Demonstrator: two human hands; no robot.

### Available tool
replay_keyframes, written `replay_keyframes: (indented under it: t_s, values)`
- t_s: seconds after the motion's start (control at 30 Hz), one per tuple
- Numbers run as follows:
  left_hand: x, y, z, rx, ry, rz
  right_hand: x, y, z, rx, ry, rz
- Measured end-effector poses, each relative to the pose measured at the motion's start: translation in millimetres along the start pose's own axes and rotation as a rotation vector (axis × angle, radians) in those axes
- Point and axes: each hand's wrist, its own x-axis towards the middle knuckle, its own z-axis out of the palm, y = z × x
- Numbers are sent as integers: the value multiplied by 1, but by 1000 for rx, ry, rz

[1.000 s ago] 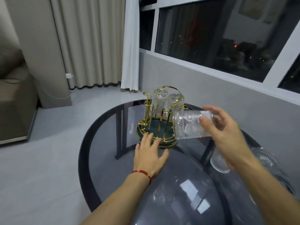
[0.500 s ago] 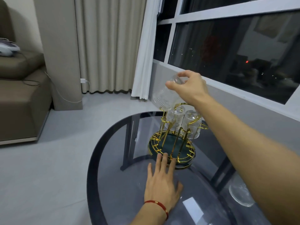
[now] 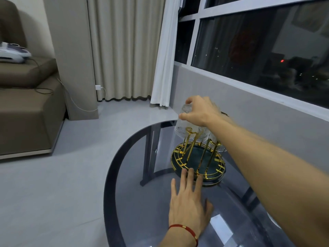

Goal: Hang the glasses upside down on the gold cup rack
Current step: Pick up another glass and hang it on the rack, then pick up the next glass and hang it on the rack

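Note:
The gold cup rack [image 3: 179, 158], with a dark green base and upright gold prongs, stands on the round smoked-glass table [image 3: 135, 202]. My right hand [image 3: 201, 111] grips the bottom of a clear patterned glass [image 3: 183, 129], held upside down with its rim around the top of the rack's far-left prong. Another inverted glass [image 3: 216, 145] hangs on a prong to the right, partly hidden by my right forearm. My left hand [image 3: 188, 205] lies flat on the table, fingers spread, fingertips touching the rack's near rim.
A grey wall and a dark window run close behind the table on the right. Curtains [image 3: 124, 49] hang at the back. A brown sofa [image 3: 26, 107] stands at the left across pale floor. The table's near-left edge curves below my left hand.
My right hand has brought the glass from beside the rack up over it and then down onto the far-left prong, turned upside down. My left hand stays flat by the rack's base.

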Motion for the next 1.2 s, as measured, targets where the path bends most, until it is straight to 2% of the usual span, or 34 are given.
replay_keyframes:
  t_s: [0.23, 0.4, 0.5, 0.57, 0.73, 0.87, 1.0, 1.2]
  values:
    - [0, 0, 1, 10, 10, -1, -1, 2, 8, -317, -84, -101]
    - [-1, -1, 0, 23, 10, 6, -2, 3, 5, -354, -143, -117]
    - [-1, -1, -1, 22, 16, 7, -7, 4, -2, -285, -165, -101]
    - [-3, 0, -2, 31, 18, -3, -19, 8, -9, -211, -93, -120]
    - [3, 3, -5, 120, 12, -7, -82, 31, -22, 17, 227, -200]
    - [-1, 8, -9, 166, -21, -14, -171, 65, -29, 167, 300, -112]
    - [-7, 28, -17, 113, 5, -13, -263, 97, -29, 230, 331, 36]
    - [-26, 106, -14, -97, 10, 251, -342, 145, -28, 233, 391, 221]
